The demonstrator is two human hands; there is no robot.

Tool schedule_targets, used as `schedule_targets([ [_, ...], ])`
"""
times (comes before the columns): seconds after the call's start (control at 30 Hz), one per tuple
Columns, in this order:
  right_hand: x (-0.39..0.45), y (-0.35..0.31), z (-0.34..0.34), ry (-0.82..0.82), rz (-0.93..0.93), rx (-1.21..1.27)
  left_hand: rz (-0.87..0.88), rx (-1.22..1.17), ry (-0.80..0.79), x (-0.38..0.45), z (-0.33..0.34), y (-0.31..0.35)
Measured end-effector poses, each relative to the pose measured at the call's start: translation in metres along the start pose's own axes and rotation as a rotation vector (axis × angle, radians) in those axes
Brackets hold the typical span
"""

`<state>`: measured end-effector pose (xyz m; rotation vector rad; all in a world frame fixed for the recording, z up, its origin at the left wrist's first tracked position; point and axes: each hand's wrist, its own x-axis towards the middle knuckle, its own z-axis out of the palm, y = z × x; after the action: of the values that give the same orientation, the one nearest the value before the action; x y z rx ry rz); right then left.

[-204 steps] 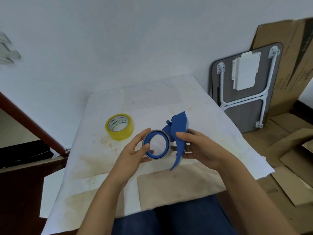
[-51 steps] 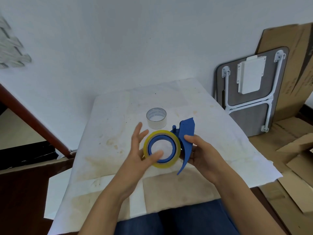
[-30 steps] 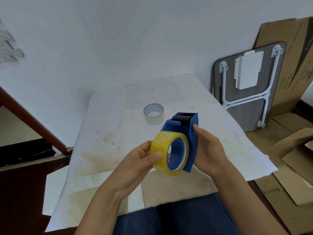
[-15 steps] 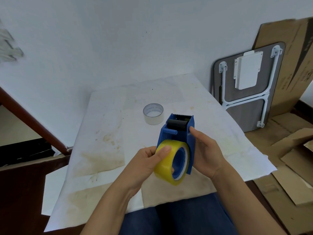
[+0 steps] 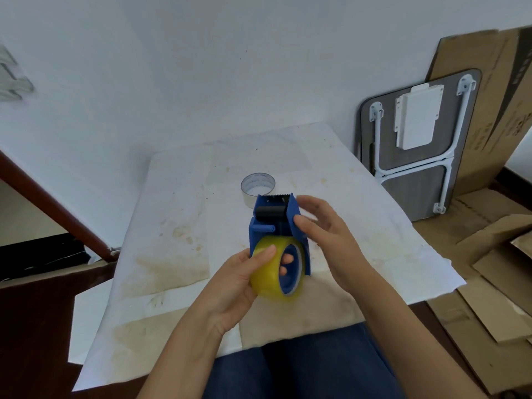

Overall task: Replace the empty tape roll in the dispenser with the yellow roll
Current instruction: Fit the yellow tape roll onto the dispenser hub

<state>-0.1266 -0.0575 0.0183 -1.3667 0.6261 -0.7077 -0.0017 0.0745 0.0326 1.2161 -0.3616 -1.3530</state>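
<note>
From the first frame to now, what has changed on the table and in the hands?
The yellow roll left the table and now sits on the dispenser, gripped by the left hand. The empty roll came off and stands on the table behind. The dispenser was turned cutter end away. The right hand stays at its side, fingers blurred.

Blue dispenser [image 5: 254, 234] upright, toothed edge up, yellow roll [image 5: 264, 283] on its hub, empty tape roll [image 5: 258, 187] just beyond
</note>
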Motion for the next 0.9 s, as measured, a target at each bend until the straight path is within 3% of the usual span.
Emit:
schedule_targets([
  [0.1, 0.002, -0.001, 0.001, 0.142, -0.236, -0.291, 0.028, 0.016, 0.06, 0.004, 0.0, 0.001],
  [0.2, 0.002, -0.005, 0.003, 0.127, -0.389, -0.516, 0.043, 0.021, 0.093, 0.006, 0.002, 0.002],
  [0.6, 0.001, -0.007, 0.017, 0.102, -0.564, -0.97, 0.062, 0.005, 0.109, 0.007, 0.002, 0.001],
  [0.9, 0.005, -0.026, 0.02, 0.043, -0.531, -1.216, 0.068, 0.066, 0.121, 0.005, 0.002, -0.001],
])
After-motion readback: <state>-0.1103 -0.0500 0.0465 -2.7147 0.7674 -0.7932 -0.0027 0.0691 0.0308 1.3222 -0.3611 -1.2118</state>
